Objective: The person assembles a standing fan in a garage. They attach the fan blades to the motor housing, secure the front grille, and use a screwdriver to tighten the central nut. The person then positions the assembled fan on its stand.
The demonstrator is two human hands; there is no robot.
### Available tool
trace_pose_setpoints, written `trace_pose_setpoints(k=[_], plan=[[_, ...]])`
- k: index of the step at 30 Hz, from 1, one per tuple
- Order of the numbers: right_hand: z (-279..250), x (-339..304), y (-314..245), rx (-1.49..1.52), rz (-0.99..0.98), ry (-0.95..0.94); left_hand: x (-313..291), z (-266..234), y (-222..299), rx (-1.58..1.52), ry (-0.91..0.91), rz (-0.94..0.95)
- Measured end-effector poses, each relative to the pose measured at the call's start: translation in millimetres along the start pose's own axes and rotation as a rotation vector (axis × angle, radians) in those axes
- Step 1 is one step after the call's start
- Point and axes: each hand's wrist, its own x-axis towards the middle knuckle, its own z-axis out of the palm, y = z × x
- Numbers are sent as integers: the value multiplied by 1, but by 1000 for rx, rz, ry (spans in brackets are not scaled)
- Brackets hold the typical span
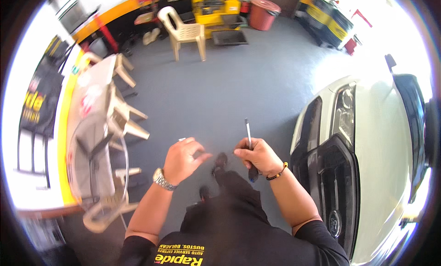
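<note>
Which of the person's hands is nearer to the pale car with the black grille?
Right. The right hand, closed around a slim, dark-tipped, light-coloured rod, is to the left of the pale car, not touching it; the left hand is farther left.

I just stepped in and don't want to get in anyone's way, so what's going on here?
A person is on the grey floor with both forearms out in front. The right hand grips a slim tool, perhaps a screwdriver, its shaft pointing up. The left hand is half open and appears to hold nothing. The tool touches neither the pale car at the right nor the table at the left.
</note>
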Motion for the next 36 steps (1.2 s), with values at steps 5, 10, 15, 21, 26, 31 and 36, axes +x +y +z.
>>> trace_pose_setpoints(k=[5, 10, 15, 21, 26, 31, 36], plan=[[-90, 100, -34, 415, -188, 324, 132, 66, -85, -149, -223, -155], [-142, 214, -100, 701, -373, 440, 256, 104, -92, -530, -498, -218], [-185, 316, -171, 588, -419, 449, 373, 130, -118, -500, -476, -147], [-306, 438, -280, 441, -538, 561, 489, 135, -225, -395, -473, -71], [-439, 525, -335, -72, -466, 859, 586, 134, -325, -228, -382, -12], [-575, 570, -304, -346, -203, 1259, 727, 152, -379, -419, -329, -16], [-702, 592, -174, -644, 59, 1422, 868, 223, -420, -1035, -14, -448]])
